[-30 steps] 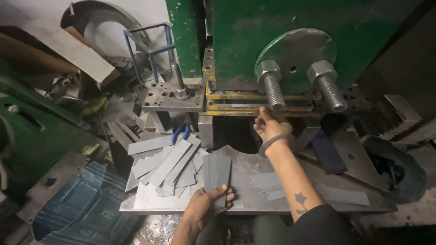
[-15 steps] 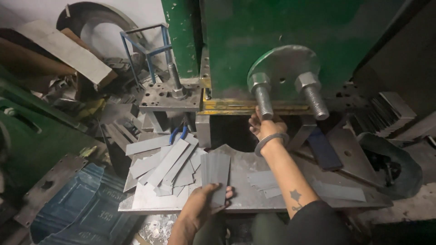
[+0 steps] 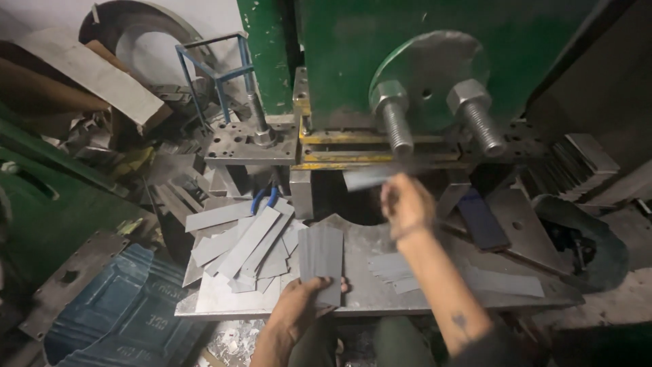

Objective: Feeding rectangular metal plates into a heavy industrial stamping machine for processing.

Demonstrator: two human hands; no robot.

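Strip [image 3: 363, 178], pinched in blurred right hand [image 3: 406, 204] before green press [image 3: 407, 61], might slip; left hand [image 3: 299, 309] fingers grip stack [image 3: 321, 258].

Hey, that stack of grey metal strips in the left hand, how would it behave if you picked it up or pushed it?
The stack of strips looks thin and flat, so probably stiff yet light. Smooth faces suggest the strips may slide apart when pushed, as in the loose pile beside it. The left hand pinches only the near end, so they could fan out.
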